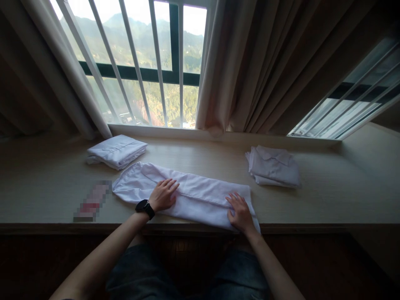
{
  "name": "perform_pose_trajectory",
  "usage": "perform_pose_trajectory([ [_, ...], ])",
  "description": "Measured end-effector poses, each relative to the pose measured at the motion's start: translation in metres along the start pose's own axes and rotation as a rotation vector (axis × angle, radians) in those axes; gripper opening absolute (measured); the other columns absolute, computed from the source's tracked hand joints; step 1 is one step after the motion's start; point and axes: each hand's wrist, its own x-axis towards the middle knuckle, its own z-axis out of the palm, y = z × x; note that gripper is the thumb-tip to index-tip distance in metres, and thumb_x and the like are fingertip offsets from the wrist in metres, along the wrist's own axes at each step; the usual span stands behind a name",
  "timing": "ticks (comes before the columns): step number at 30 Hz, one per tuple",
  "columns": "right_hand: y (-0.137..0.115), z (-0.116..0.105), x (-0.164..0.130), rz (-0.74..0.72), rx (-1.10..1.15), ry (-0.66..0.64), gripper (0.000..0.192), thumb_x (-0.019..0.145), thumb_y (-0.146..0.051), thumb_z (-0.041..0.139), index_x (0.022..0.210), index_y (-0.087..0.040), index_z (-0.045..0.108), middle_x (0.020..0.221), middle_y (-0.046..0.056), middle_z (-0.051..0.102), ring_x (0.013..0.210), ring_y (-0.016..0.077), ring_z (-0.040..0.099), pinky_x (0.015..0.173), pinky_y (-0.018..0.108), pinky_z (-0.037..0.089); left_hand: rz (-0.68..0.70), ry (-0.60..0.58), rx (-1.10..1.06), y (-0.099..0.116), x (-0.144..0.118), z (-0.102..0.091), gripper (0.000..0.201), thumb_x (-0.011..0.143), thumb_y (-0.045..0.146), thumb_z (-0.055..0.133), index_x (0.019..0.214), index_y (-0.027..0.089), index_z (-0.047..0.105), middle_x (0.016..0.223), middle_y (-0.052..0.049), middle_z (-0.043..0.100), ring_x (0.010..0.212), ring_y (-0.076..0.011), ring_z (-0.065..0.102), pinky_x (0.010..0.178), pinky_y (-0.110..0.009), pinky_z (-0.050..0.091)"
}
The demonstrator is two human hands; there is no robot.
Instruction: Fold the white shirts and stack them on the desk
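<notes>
A white garment [200, 189], folded into a long strip, lies across the front of the wooden ledge, its gathered end to the left. My left hand [163, 195], with a black watch on the wrist, rests on the cloth left of its middle, fingers stretched out. Near the strip's right end my right hand [240, 211] lies on the fabric with its fingers spread. Neither hand grips the cloth. At the right the garment's lower corner reaches the front edge of the ledge. Whether it is a shirt or trousers I cannot tell.
Behind the garment on the left sits a folded white stack [117, 150]. A folded white shirt [273, 166] with a collar lies to the right. A blurred-out flat item [93, 202] is at the left front. Beyond the ledge [328, 191] are curtains [250, 62] and a barred window.
</notes>
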Motion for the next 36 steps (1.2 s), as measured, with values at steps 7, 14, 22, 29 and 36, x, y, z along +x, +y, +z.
perform_pose_trajectory([
  [7, 0.029, -0.015, -0.001, 0.166, -0.246, -0.146, 0.058, 0.089, -0.006, 0.036, 0.139, -0.021, 0.06, 0.148, 0.003, 0.053, 0.146, 0.0285, 0.036, 0.121, 0.056, 0.022, -0.023, 0.028, -0.103, 0.049, 0.002, 0.032, 0.049, 0.098, 0.032, 0.042, 0.146, 0.03, 0.052, 0.154, -0.005, 0.047, 0.146, -0.029, 0.036, 0.122, -0.055, 0.022],
  [14, 0.048, -0.03, -0.001, 0.108, -0.25, -0.263, 0.064, 0.085, -0.004, 0.039, 0.144, -0.022, 0.055, 0.153, 0.002, 0.046, 0.15, 0.0263, 0.027, 0.124, 0.052, 0.017, -0.102, 0.081, -0.073, 0.051, -0.002, 0.044, 0.049, 0.099, 0.035, 0.042, 0.147, 0.03, 0.051, 0.157, -0.004, 0.043, 0.15, -0.0289, 0.03, 0.124, -0.056, 0.013],
  [22, -0.009, -0.01, 0.026, 0.265, -0.145, -0.084, 0.054, 0.102, -0.034, 0.031, 0.154, -0.022, 0.04, 0.162, 0.007, 0.032, 0.153, 0.0307, 0.015, 0.122, 0.057, 0.015, -0.115, 0.034, -0.061, 0.053, -0.001, 0.044, 0.051, 0.099, 0.038, 0.04, 0.149, 0.03, 0.048, 0.159, -0.005, 0.04, 0.149, -0.0302, 0.031, 0.124, -0.057, 0.011],
  [29, -0.011, 0.026, 0.027, 0.258, -0.16, -0.234, 0.055, 0.103, -0.052, 0.031, 0.155, -0.036, 0.035, 0.165, 0.003, 0.026, 0.153, 0.0325, 0.015, 0.119, 0.065, 0.012, -0.192, 0.062, -0.048, 0.07, -0.015, 0.039, 0.05, 0.099, 0.043, 0.042, 0.146, 0.031, 0.051, 0.155, -0.008, 0.045, 0.147, -0.0323, 0.034, 0.122, -0.059, 0.015],
  [36, 0.001, 0.033, 0.022, 0.241, -0.192, -0.194, 0.056, 0.101, -0.055, 0.032, 0.154, -0.036, 0.037, 0.164, 0.002, 0.027, 0.152, 0.0358, 0.015, 0.118, 0.067, 0.012, -0.497, 0.047, 0.049, -0.021, 0.014, 0.034, 0.055, 0.099, 0.05, 0.033, 0.145, 0.026, 0.054, 0.158, -0.011, 0.041, 0.149, -0.035, 0.027, 0.12, -0.062, 0.011],
])
